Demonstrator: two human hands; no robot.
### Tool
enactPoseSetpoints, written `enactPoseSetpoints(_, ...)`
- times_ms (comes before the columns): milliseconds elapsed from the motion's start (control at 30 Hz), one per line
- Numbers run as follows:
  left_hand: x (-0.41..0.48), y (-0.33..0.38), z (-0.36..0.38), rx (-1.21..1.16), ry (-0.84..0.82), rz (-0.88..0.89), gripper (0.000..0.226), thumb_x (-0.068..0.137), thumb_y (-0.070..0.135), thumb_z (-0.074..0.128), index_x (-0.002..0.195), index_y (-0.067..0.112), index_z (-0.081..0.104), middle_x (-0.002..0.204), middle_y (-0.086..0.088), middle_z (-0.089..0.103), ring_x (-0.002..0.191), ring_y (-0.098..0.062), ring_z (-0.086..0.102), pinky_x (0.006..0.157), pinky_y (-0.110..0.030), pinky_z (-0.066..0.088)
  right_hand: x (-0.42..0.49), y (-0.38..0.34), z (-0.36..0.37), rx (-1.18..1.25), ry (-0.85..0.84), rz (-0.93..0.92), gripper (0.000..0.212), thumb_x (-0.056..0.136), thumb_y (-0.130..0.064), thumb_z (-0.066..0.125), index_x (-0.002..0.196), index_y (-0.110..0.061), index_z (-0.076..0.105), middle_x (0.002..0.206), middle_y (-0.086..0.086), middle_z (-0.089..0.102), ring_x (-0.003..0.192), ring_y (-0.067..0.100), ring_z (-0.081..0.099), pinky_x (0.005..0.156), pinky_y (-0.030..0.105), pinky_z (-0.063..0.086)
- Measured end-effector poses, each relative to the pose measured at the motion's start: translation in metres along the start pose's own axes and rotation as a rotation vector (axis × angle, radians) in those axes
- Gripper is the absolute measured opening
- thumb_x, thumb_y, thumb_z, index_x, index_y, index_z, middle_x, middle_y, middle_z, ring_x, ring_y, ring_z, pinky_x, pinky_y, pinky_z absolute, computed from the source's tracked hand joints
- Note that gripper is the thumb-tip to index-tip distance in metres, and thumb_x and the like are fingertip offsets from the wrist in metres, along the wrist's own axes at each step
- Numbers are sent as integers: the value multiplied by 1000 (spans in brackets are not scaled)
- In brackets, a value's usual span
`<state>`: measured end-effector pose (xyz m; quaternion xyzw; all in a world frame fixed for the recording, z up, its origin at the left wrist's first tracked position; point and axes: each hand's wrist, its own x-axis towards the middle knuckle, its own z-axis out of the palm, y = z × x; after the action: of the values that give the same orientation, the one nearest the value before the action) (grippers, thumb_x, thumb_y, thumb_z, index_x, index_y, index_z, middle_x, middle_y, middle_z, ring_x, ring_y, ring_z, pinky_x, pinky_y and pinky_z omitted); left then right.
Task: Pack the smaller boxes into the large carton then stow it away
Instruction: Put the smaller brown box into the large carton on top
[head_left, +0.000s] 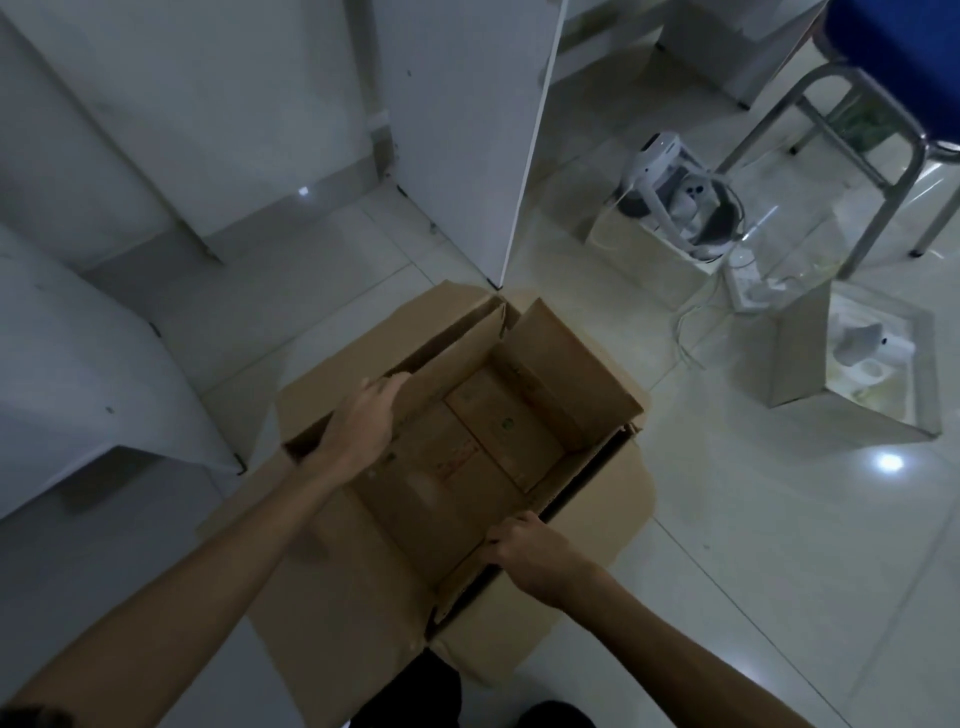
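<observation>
The large brown carton (571, 364) stands open on the tiled floor in front of me, its flaps spread outward. Inside lie smaller brown boxes (498, 431), packed side by side and filling the bottom. My left hand (363, 421) rests on the carton's left wall, fingers laid over its top edge. My right hand (530, 551) grips the near right wall's edge, fingers curled over the cardboard. Both forearms reach in from the bottom of the view.
White cabinet panels (457, 130) stand just behind the carton, a white table (78, 374) to its left. At the right are two open boxes (857, 389) with white gear, a power strip with cables (748, 291), and a blue chair on metal legs (883, 47).
</observation>
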<state>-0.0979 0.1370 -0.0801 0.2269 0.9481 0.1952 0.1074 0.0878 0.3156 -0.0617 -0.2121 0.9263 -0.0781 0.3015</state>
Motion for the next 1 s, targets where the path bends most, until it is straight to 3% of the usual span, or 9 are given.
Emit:
enactPoseSetpoints(67, 1, 0, 9, -37, -11, 1, 45, 92, -1, 40, 133, 17, 46, 121, -5, 58, 103, -20, 55, 85, -32, 46, 10, 2, 5, 17, -41, 19, 32, 94, -3, 35, 113, -6, 60, 114, 15, 61, 107, 31, 55, 99, 45, 40)
enactPoseSetpoints(167, 9, -4, 22, -44, 24, 26, 40, 91, -2, 44, 126, 14, 53, 106, -2, 58, 85, -11, 52, 72, -22, 45, 27, 8, 4, 52, -71, 65, 25, 93, -1, 39, 98, 2, 63, 102, 22, 66, 95, 35, 63, 84, 44, 49)
enactPoseSetpoints(300, 19, -9, 37, 33, 70, 61, 42, 83, -10, 52, 121, 8, 59, 104, -8, 64, 93, -23, 58, 80, -32, 51, 49, 16, 7, 40, -138, 147, 20, 92, -1, 44, 99, 5, 63, 105, 24, 64, 97, 39, 64, 78, 46, 53)
enactPoseSetpoints(433, 24, -16, 52, 128, 4, 60, 48, 82, -12, 50, 128, 4, 53, 110, -14, 63, 101, -29, 57, 86, -40, 51, 69, 17, 17, 34, -202, 182, 22, 93, -1, 44, 103, 3, 63, 110, 23, 62, 102, 38, 62, 82, 47, 54)
enactPoseSetpoints(567, 24, -16, 66, 183, -27, 41, 43, 89, -3, 48, 131, 5, 49, 116, -14, 62, 105, -29, 56, 87, -37, 51, 89, 19, 24, 40, -252, 198, 24, 94, -5, 43, 110, 2, 60, 116, 23, 60, 108, 37, 59, 86, 47, 51)
enactPoseSetpoints(800, 23, -32, 66, 201, -49, -10, 47, 89, -4, 50, 134, 6, 45, 115, -13, 62, 101, -24, 59, 82, -28, 51, 105, 14, 30, 38, -271, 194, 28, 95, -7, 41, 114, 2, 59, 117, 23, 59, 110, 38, 57, 88, 48, 50)
enactPoseSetpoints(900, 18, -28, 65, 253, -112, -8, 60, 85, -4, 56, 140, 5, 34, 125, -13, 57, 111, -24, 54, 92, -31, 50, 95, 15, 28, 74, -309, 227, 28, 95, -7, 41, 116, 2, 57, 121, 24, 56, 113, 40, 56, 91, 49, 48)
enactPoseSetpoints(1000, 8, -21, 63, 331, -162, -22, 73, 83, -3, 58, 145, 6, 20, 132, -13, 51, 116, -26, 48, 98, -35, 47, 75, 21, 28, 105, -338, 244, 36, 92, -31, 53, 110, -1, 60, 116, 20, 60, 109, 36, 59, 86, 46, 49)
